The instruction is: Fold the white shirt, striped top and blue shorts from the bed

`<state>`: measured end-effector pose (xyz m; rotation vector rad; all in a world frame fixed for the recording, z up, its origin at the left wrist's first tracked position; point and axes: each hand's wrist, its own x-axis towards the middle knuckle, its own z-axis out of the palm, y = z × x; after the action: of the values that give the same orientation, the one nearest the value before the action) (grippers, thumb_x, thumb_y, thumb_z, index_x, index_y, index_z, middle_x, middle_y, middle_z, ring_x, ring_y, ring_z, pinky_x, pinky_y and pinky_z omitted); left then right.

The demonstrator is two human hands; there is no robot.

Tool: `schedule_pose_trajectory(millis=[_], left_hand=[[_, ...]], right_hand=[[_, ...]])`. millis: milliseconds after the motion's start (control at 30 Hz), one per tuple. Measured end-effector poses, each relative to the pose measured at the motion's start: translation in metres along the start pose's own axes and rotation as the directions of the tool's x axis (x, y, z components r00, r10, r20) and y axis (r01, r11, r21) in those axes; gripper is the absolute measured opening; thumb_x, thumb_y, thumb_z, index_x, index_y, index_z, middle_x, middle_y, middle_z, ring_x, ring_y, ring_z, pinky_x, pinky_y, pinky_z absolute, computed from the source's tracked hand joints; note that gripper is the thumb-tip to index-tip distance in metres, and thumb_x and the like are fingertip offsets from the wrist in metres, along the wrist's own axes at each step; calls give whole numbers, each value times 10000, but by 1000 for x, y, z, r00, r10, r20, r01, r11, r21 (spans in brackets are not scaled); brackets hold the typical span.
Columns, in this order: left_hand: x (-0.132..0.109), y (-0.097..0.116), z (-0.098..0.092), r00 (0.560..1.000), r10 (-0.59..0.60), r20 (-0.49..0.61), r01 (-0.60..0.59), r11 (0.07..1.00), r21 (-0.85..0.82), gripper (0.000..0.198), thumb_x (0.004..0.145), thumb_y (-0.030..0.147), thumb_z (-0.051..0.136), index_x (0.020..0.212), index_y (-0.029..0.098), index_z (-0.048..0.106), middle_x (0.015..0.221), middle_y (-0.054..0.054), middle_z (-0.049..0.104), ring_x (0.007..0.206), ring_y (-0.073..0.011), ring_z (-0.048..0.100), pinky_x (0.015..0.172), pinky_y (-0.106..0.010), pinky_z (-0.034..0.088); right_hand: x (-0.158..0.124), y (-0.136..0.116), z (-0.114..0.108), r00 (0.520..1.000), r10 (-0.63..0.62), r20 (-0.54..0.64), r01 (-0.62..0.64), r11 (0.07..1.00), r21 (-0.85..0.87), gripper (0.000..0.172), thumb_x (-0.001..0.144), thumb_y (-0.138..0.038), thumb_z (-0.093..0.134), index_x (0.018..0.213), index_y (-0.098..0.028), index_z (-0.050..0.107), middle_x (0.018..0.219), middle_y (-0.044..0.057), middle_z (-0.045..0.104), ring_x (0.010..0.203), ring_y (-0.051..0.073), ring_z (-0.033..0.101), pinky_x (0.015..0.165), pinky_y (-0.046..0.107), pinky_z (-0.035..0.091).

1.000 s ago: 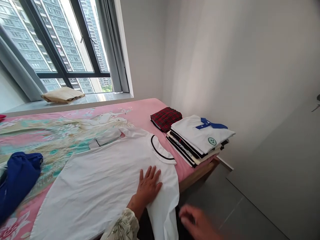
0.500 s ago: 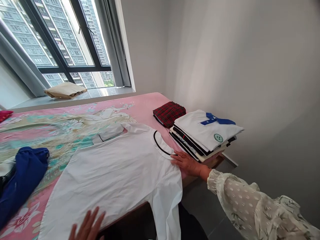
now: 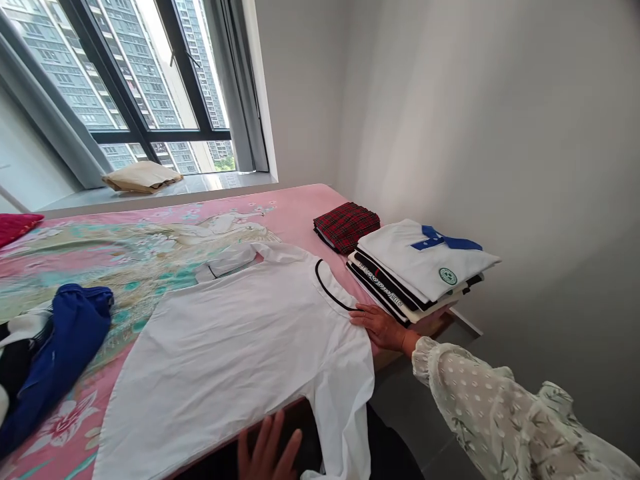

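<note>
A white long-sleeved shirt (image 3: 225,347) lies spread across the bed, one sleeve (image 3: 345,407) hanging over its front edge. Thin black trim (image 3: 327,290) curves along a folded part at the shirt's right side. My right hand (image 3: 380,327) rests there with its fingers laid out on the fabric, beside a stack of folded clothes (image 3: 400,293). At the bottom, my left hand (image 3: 270,450) is open, fingers apart, in front of the bed's edge and left of the hanging sleeve. Its lower part is cut off by the frame.
A white polo shirt (image 3: 420,260) with a blue collar tops the stack. Behind it sits a folded red plaid garment (image 3: 347,227). Blue clothing (image 3: 75,347) lies bunched at left on the pink patterned bedsheet (image 3: 295,207). A paper bag (image 3: 143,177) is on the windowsill.
My left hand has moved right, from over the shirt's lower part to beside the hanging sleeve. My right hand stays on the shirt. The view has shifted slightly left.
</note>
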<state>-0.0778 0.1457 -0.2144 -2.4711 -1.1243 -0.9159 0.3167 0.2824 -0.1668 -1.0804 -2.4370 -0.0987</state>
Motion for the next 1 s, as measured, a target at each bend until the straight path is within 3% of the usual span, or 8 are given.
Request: schedule_pose_trajectory(millis=[67, 167, 300, 400, 500, 700, 833, 1000], left_hand=[[14, 22, 24, 1000, 9, 25, -8, 999, -43, 688, 801, 396, 616, 1415, 315, 317, 1413, -121, 420, 1408, -234, 180, 1143, -564, 19], [41, 33, 38, 1000, 21, 21, -20, 999, -49, 531, 839, 281, 585, 1352, 290, 446, 1314, -147, 549, 1404, -231, 206, 1136, -573, 20], [75, 31, 30, 999, 18, -40, -24, 991, -134, 421, 814, 301, 623, 1231, 319, 570, 1290, -111, 582, 1329, -260, 385, 1128, -604, 52], [81, 30, 18, 999, 29, 19, -26, 986, -164, 456, 805, 333, 626, 1253, 285, 555, 1308, -108, 568, 1273, -270, 458, 1131, -602, 34], [65, 21, -1, 995, -14, 96, 23, 996, -89, 471, 813, 326, 620, 1274, 277, 532, 1333, -86, 549, 1273, -264, 458, 1138, -578, -3], [13, -34, -68, 937, -323, 136, 289, 931, 221, 508, 828, 327, 593, 1315, 232, 484, 1373, -114, 502, 1312, -296, 400, 1127, -588, -2], [3, -69, -102, 916, -348, 201, 265, 900, 346, 484, 849, 223, 534, 1329, 224, 466, 1404, -106, 463, 1316, -284, 396, 1131, -567, -38], [-35, -113, -131, 933, -252, 258, 144, 916, 374, 305, 860, 178, 518, 1130, 281, 616, 1186, -31, 662, 1141, -240, 583, 1121, -549, -121]], right_hand=[[-1, 0, 1, 1000, 16, -15, -16, 1000, 0, 356, 865, -124, 445, 1187, -208, 573, 1273, 65, 584, 1291, 222, 407, 1025, 454, 404], [-3, 1, 5, 999, 31, -34, -31, 1000, 5, 341, 864, -136, 451, 1173, -209, 573, 1264, 63, 591, 1286, 219, 412, 1021, 452, 402], [-3, 4, 8, 998, 48, -51, -47, 999, 22, 344, 863, -173, 468, 1190, -221, 565, 1257, 62, 596, 1281, 221, 417, 1020, 457, 393], [-5, 2, 5, 998, 47, -30, -46, 998, 39, 398, 840, -195, 495, 1235, -219, 541, 1302, 72, 561, 1309, 233, 378, 1046, 472, 357], [-18, -12, 4, 998, 67, 6, -67, 998, -15, 503, 809, -209, 508, 1311, -204, 483, 1405, 101, 451, 1357, 263, 297, 1073, 501, 307], [-73, -65, 21, 992, 111, -52, -118, 980, -161, 690, 818, -245, 535, 1449, -234, 257, 1503, 127, 275, 1384, 324, 222, 1077, 580, 229], [-81, -79, 32, 997, 70, -40, -76, 982, -170, 684, 820, -234, 493, 1456, -220, 242, 1494, 137, 292, 1378, 345, 232, 1057, 605, 235], [-68, -60, 36, 1000, -17, 4, 18, 982, -191, 591, 825, -229, 452, 1409, -256, 362, 1407, 74, 455, 1339, 294, 338, 1070, 524, 260]])
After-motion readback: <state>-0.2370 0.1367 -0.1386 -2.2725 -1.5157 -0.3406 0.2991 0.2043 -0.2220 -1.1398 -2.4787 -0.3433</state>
